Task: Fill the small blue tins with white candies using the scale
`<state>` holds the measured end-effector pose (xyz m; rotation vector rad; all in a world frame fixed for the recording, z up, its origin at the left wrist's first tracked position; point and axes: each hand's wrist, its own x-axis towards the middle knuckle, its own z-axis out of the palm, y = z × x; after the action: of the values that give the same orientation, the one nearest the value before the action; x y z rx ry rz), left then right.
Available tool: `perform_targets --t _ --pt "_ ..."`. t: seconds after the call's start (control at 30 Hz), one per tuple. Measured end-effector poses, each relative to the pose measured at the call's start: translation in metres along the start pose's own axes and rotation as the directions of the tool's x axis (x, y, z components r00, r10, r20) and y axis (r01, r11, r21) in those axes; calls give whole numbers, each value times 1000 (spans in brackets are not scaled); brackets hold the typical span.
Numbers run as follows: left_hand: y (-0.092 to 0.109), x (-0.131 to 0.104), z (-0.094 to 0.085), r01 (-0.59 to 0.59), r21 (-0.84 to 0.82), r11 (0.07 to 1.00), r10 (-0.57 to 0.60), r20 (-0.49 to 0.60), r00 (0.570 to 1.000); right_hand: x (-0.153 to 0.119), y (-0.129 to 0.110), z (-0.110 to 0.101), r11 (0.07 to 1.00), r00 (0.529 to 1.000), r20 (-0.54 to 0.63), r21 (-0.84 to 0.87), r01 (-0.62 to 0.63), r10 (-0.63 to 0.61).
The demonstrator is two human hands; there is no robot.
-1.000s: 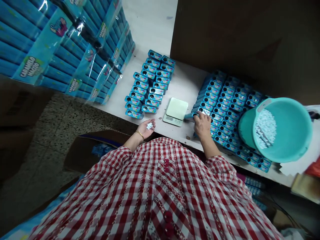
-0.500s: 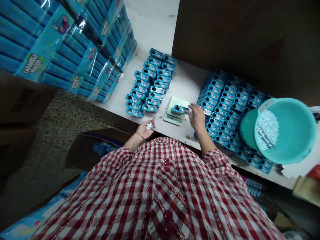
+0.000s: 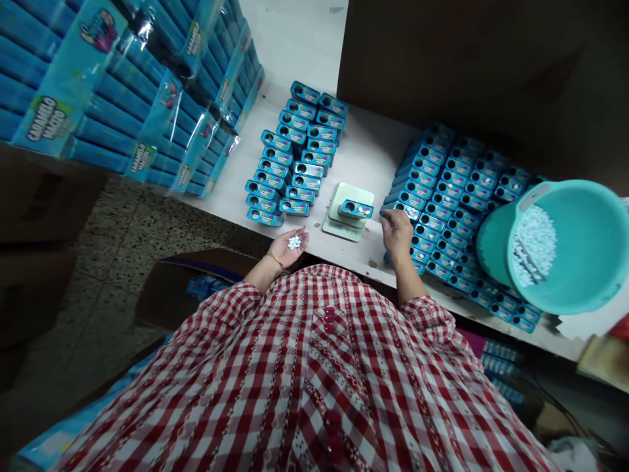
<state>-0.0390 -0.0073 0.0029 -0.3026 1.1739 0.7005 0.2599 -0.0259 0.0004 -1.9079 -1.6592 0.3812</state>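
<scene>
One box (image 3: 357, 209) is already on the scale (image 3: 339, 228), more boxes (image 3: 278, 155) stand L & R; L hand (image 3: 285, 250) is open, palm up w/ white pellets (image 3: 294, 242), R hand (image 3: 399, 234) half-curled nearby, grip unclear.

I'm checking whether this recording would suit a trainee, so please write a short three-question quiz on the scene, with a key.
1. True or false: the right hand is clear of the blue box on the weighing scale.
2. Where is the small handful of white pellets?
A) On the scale
B) In the left hand
C) Inside a shirt pocket
3. Fill in the colour: the bucket beside the rows of blue boxes is ____.

Key: 1 true; 2 B; 3 turquoise.
</scene>
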Motion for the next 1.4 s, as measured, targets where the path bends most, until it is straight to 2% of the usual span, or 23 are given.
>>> perform_targets --t 0.2,0.43,0.57,0.7,0.8,0.97,1.07,1.17,1.3,1.33,1.4 --pt "0 0 -4 4 -9 1000 -4 -9 1000 6 -6 2 999 999 0 7 35 -35" --pt "-4 2 -1 10 -8 1000 -10 14 1000 9 -23 7 980 984 112 -127 153 -139" --pt "-4 4 -1 10 -1 1000 -10 14 1000 16 -36 8 923 937 285 -264 280 -203" --pt "-5 4 -1 7 -9 1000 -7 17 1000 25 -47 4 864 876 422 -322 387 -235" --pt "-5 4 -2 5 -19 1000 -5 21 1000 28 -51 3 845 851 473 -336 415 -230" --pt "-6 5 -1 5 -32 999 -5 22 1000 32 -49 4 841 836 503 -338 422 -218" --pt "-7 6 2 21 -31 999 -21 16 1000 31 -51 2 893 867 440 -256 370 -233" --pt "-11 5 10 57 -2 998 -57 54 997 21 -70 2 948 901 317 -20 319 -296" --pt "-19 4 25 115 27 993 -118 188 975 6 -102 9 893 857 319 339 296 -405" --pt "-20 3 29 124 32 992 -128 214 968 5 -105 10 888 868 305 372 271 -393" --pt "-19 3 32 141 42 989 -147 238 960 9 -97 7 915 934 220 355 193 -282"
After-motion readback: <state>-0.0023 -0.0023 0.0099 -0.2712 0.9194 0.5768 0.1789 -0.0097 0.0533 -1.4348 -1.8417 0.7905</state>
